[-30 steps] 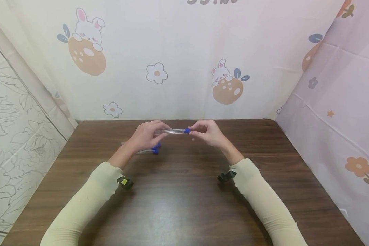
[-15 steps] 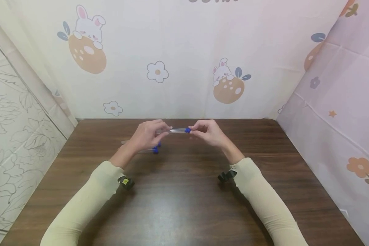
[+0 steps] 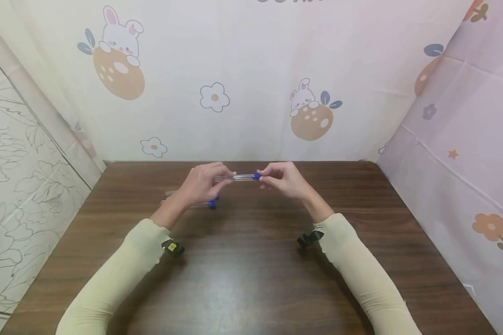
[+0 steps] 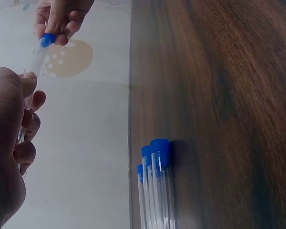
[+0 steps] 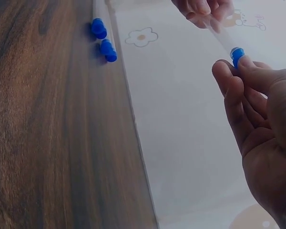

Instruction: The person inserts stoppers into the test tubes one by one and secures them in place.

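Above the far part of the table, a clear test tube lies roughly level between the two hands. My left hand grips its body with curled fingers, covering the left end. At the other end, my right hand pinches the blue cap between thumb and fingertips. The cap appears to sit on the tube's mouth; how tightly cannot be told. Several more clear test tubes with blue caps lie together on the table below the left hand, partly hidden by the left wrist in the head view.
The dark wooden table meets a patterned curtain along its back edge. Another curtain hangs on the right, with a flower-line panel on the left. Black wrist devices sit at both cuffs.
Both hands keep their hold on the test tube and its cap, almost in the same place. The head view has shifted very slightly.
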Tool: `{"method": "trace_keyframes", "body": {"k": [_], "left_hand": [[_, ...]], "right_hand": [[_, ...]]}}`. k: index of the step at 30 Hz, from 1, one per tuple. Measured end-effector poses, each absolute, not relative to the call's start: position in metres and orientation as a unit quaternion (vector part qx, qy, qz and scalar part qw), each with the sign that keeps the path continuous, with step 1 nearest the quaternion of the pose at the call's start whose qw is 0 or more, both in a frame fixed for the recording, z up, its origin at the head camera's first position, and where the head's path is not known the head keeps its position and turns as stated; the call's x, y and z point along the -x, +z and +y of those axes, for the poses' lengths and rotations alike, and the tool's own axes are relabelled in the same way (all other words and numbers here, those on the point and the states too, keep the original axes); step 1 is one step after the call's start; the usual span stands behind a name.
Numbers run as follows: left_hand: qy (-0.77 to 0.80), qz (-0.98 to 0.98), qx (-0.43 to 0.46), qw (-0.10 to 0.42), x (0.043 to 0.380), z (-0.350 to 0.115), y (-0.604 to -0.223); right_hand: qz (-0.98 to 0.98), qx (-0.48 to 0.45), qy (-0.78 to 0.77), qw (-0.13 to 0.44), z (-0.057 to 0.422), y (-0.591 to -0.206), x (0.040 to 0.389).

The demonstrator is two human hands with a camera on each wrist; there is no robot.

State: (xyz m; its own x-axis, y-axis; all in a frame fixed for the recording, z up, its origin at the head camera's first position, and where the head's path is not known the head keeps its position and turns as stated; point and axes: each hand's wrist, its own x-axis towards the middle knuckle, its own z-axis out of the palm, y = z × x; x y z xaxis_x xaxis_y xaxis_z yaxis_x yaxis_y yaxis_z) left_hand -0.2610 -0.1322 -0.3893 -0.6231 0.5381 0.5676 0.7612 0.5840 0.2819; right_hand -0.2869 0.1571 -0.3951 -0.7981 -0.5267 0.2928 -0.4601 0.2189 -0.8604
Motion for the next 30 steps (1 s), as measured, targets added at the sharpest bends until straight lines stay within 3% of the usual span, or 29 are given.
{"method": "trace_keyframes", "body": {"k": [15,30], "left_hand": [[-0.274,-0.858,0.384,0.202,0.262,-0.134,-0.388],[-0.286,-0.850,0.391,0.207,0.260,-0.135,-0.387]], "right_hand": [[0.789,0.325,-0.517,0.062,0.167,-0.389,0.287],[0.727,0.373,-0.576,0.032,0.158,-0.392,0.287]]}}
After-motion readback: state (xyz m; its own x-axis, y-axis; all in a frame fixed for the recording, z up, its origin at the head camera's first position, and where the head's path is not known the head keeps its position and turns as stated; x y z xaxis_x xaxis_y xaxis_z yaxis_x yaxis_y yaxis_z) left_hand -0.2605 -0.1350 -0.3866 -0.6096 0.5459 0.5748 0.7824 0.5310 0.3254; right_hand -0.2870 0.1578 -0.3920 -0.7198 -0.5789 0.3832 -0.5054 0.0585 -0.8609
